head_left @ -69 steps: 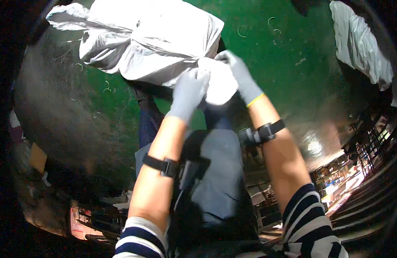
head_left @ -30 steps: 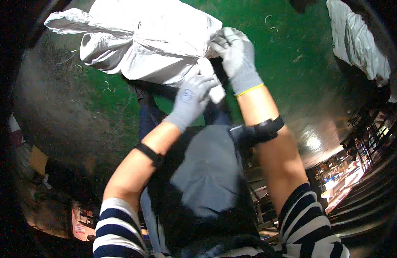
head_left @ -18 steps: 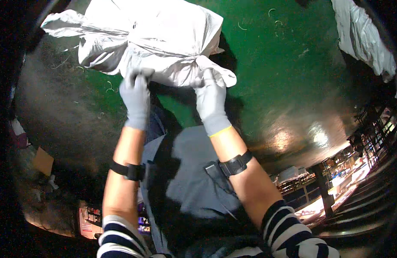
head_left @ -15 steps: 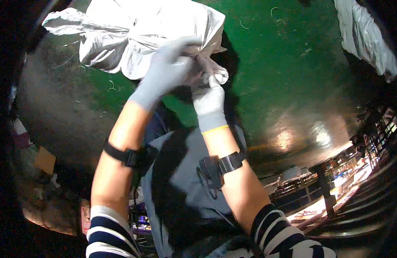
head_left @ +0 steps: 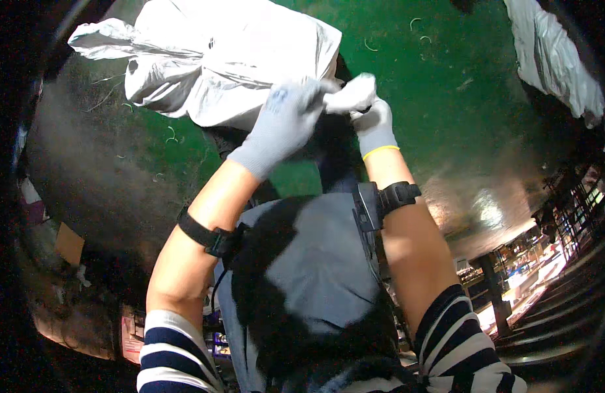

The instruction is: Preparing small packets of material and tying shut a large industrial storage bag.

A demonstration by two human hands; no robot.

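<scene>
A large white sack (head_left: 270, 40) lies in front of me, its left end bunched into a tied-looking tail. At its near right corner a white bunched end (head_left: 352, 95) sticks out to the right. My left hand (head_left: 284, 122), in a grey-white glove, is closed around the base of that end, its fingertips partly blurred. Just right of it, my right hand (head_left: 376, 124), gloved with a yellow cuff edge, pinches the end from its near side. Its fingers are partly hidden behind the white fabric.
The green floor (head_left: 433, 111) carries thin curled offcuts. Another white sack (head_left: 557, 59) lies at the far right. Shelving with lit items (head_left: 512, 281) stands at lower right, and a piece of cardboard (head_left: 70, 244) at lower left.
My right hand has moved to the right and slightly up, drawing the sack's end out. My left hand has shifted right and a little down, onto the base of that end.
</scene>
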